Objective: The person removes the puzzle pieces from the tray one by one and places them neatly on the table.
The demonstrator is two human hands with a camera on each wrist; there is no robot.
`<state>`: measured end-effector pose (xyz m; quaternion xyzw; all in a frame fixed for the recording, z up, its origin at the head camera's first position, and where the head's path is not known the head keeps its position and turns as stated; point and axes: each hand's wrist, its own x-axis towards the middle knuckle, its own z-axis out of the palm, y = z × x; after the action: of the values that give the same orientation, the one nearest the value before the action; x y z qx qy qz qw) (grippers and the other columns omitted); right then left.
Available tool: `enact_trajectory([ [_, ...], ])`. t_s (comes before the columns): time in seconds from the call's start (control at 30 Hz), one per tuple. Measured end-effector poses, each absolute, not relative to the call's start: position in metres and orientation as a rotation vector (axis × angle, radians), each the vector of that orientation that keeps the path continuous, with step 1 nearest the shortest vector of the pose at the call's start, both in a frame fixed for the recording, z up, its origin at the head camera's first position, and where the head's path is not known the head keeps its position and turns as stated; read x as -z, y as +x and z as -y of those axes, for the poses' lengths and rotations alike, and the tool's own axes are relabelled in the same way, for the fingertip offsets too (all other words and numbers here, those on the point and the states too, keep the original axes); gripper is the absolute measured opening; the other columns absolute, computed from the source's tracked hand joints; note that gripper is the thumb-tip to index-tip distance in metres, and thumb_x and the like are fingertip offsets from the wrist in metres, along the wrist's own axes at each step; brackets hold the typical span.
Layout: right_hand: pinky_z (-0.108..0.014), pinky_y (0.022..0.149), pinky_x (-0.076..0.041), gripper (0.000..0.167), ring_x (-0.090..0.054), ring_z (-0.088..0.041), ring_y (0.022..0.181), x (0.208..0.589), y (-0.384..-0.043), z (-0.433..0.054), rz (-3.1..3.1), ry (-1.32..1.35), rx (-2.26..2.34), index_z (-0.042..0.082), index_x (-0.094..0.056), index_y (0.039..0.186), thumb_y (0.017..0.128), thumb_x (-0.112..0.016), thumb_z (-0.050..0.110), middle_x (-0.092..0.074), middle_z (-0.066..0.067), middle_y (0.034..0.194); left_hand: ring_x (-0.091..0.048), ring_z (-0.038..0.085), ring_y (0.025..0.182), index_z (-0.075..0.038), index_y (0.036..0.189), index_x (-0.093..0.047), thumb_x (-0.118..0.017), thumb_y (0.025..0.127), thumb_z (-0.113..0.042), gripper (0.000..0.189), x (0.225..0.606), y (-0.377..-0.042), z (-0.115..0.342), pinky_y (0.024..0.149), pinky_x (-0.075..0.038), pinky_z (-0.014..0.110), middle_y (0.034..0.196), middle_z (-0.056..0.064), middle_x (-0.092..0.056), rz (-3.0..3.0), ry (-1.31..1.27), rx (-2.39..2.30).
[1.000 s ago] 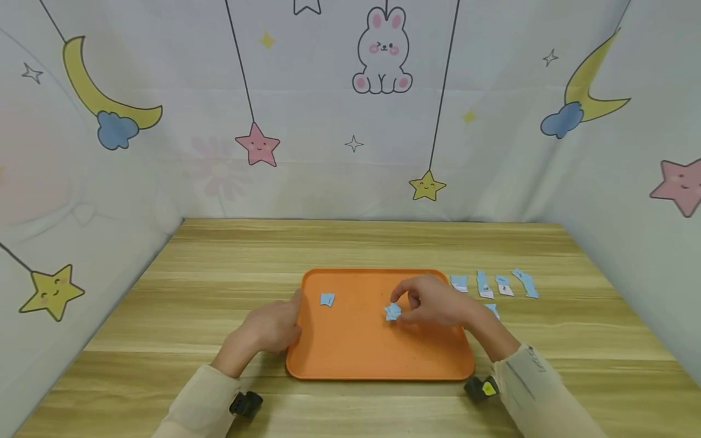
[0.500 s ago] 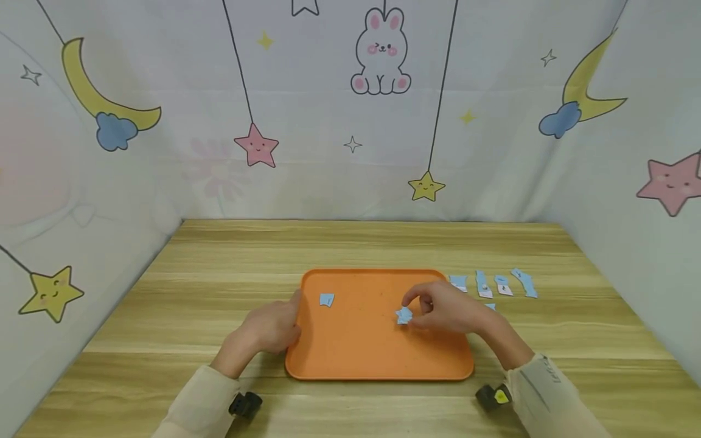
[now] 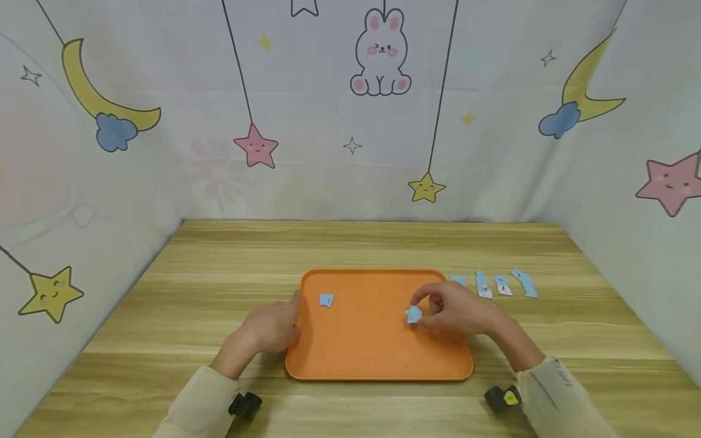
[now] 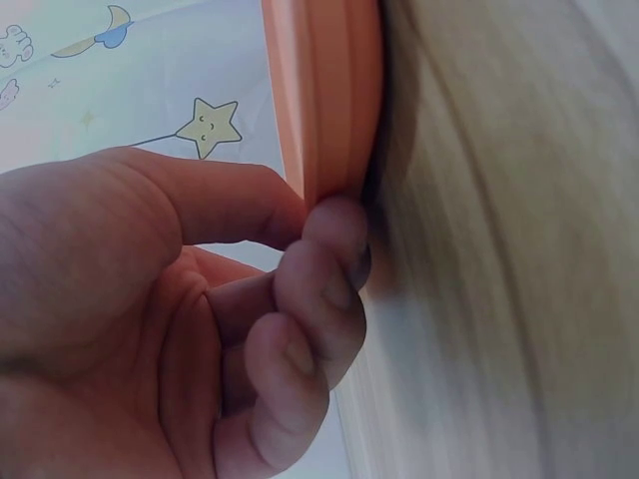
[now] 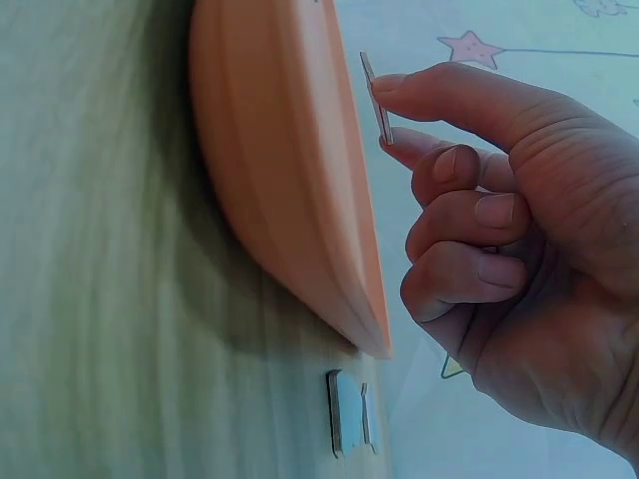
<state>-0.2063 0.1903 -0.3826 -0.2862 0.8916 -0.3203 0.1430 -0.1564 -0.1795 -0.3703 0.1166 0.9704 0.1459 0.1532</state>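
Note:
An orange tray (image 3: 356,347) lies on the wooden table, and my left hand (image 3: 271,326) grips its left rim. In the left wrist view, thumb and curled fingers (image 4: 319,284) meet at the tray's edge. My right hand (image 3: 457,308) is over the tray's right part, pinching a small, jagged light blue puzzle piece (image 3: 413,314) between thumb and index finger. The right wrist view shows this thin piece (image 5: 378,100) edge-on, above the rim, with the other fingers curled in. A second light blue piece (image 3: 326,300) with a dark mark lies in the tray's upper left.
Right of the tray, several more pieces lie on the table, among them a long bent one (image 3: 525,283) and a blue-and-white one (image 3: 502,285). The right hand partly hides others. A white cloth (image 3: 312,182) printed with stars and moons encloses the table's back and sides.
My right hand has moved to the right across the tray, carrying the pinched puzzle piece. The left hand keeps its place on the rim, and the tray stays where it was.

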Motion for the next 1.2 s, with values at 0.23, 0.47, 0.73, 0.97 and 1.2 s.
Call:
enact_trajectory([
  [0.23, -0.024, 0.064, -0.045, 0.028, -0.045, -0.005, 0.059, 0.385, -0.206, -0.200, -2.567, -0.831, 0.941, 0.009, -0.072, 0.119, 0.092, -0.077, 0.014, -0.048, 0.009, 0.064, -0.052, 0.020, 0.062, 0.011, 0.162, -0.025, -0.058, 0.097, -0.007, 0.075, 0.370, -0.156, 0.180, 0.055, -0.038, 0.032, 0.074, 0.006, -0.057, -2.783, 0.346, -0.415],
  [0.47, -0.024, 0.063, -0.045, 0.027, -0.044, -0.004, 0.058, 0.388, -0.207, -0.213, -2.578, -0.841, 0.975, 0.008, -0.072, 0.118, 0.091, -0.076, 0.012, -0.048, 0.010, 0.064, -0.051, 0.019, 0.059, 0.011, 0.162, -0.025, -0.058, 0.097, -0.006, 0.075, 0.370, -0.156, 0.181, 0.054, -0.036, 0.031, 0.072, 0.006, -0.056, -2.783, 0.350, -0.436],
  [0.73, -0.023, 0.061, -0.042, 0.026, -0.042, -0.003, 0.059, 0.390, -0.207, -0.228, -2.558, -0.816, 1.022, 0.007, -0.072, 0.118, 0.092, -0.075, 0.009, -0.046, 0.009, 0.064, -0.052, 0.018, 0.055, 0.011, 0.161, -0.026, -0.058, 0.096, -0.005, 0.074, 0.371, -0.156, 0.180, 0.052, -0.037, 0.030, 0.070, 0.006, -0.057, -2.789, 0.357, -0.442],
  [0.97, -0.023, 0.063, -0.043, 0.031, -0.042, -0.002, 0.059, 0.389, -0.204, -0.245, -2.558, -0.786, 1.072, 0.002, -0.070, 0.122, 0.092, -0.074, 0.009, -0.049, 0.007, 0.065, -0.053, 0.018, 0.053, 0.009, 0.163, -0.024, -0.059, 0.097, -0.007, 0.077, 0.380, -0.161, 0.183, 0.050, -0.039, 0.031, 0.069, 0.005, -0.058, -2.789, 0.351, -0.436],
  [1.2, -0.023, 0.063, -0.043, 0.035, -0.041, -0.001, 0.059, 0.390, -0.203, -0.261, -2.527, -0.774, 1.139, -0.004, -0.068, 0.125, 0.093, -0.076, 0.009, -0.047, 0.008, 0.065, -0.054, 0.016, 0.054, 0.003, 0.166, -0.016, -0.057, 0.096, -0.018, 0.083, 0.439, -0.197, 0.205, 0.049, -0.041, 0.031, 0.071, 0.001, -0.057, -2.783, 0.381, -0.402],
])
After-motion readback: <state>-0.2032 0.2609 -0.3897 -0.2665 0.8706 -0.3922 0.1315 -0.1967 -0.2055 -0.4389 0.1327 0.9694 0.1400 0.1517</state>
